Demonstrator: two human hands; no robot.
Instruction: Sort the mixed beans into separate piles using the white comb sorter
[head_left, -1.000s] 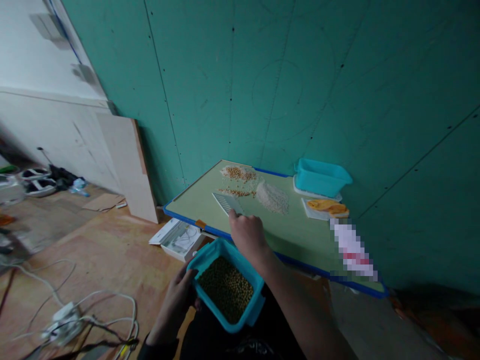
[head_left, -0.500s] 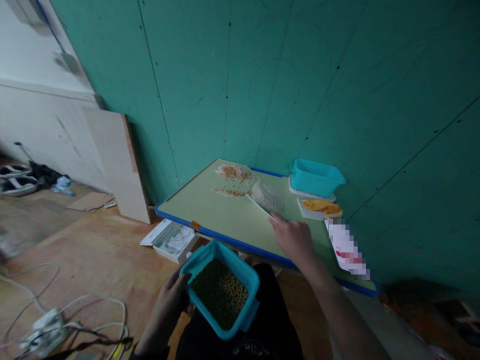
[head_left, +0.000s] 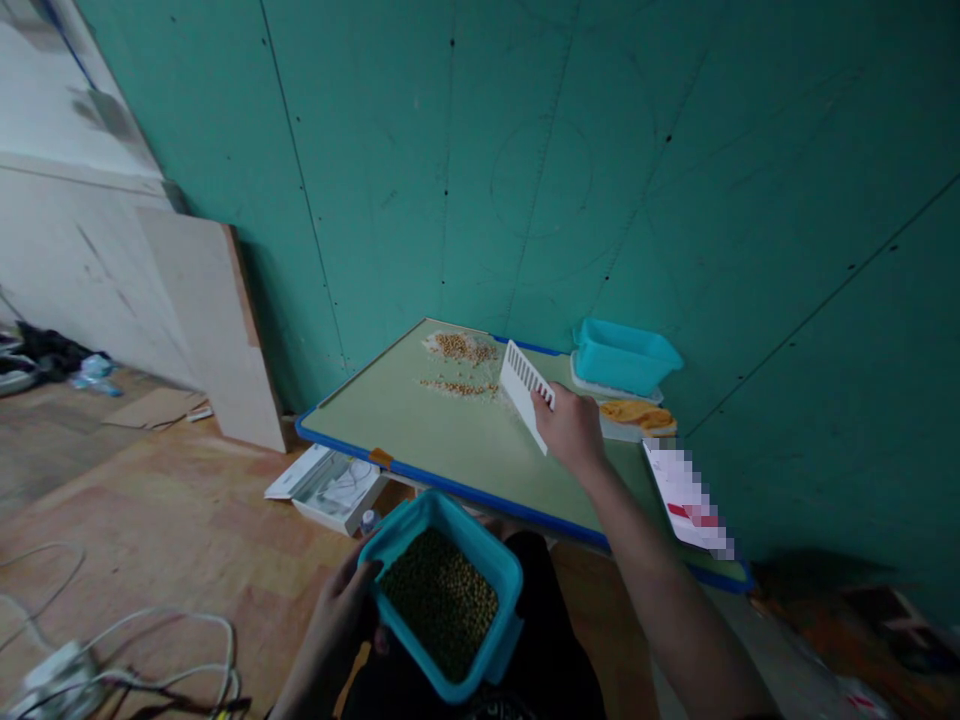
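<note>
My left hand (head_left: 341, 610) grips the near-left side of a teal tub (head_left: 491, 650) filled with greenish beans (head_left: 441, 603), held in front of my lap. My right hand (head_left: 571, 432) is closed on a white slotted scraper (head_left: 525, 392), which stands on edge on the green table (head_left: 420, 425). The scraper hides the white grain pile behind it. Yellow beans mixed with grain (head_left: 459, 346) lie at the table's far left, with a thinner line of them (head_left: 459, 387) nearer.
A second teal tub (head_left: 624, 356) sits on a white lid at the back right, beside an orange cloth (head_left: 636, 413) on a white tray and a blurred paper (head_left: 686, 495). A white box (head_left: 330, 485), cables (head_left: 135, 650) and a leaning board (head_left: 217, 330) lie to the left.
My right hand has carried the scraper from the table's near middle to the right and farther back, turning it from flat to standing on edge. The tub in my left hand stayed put.
</note>
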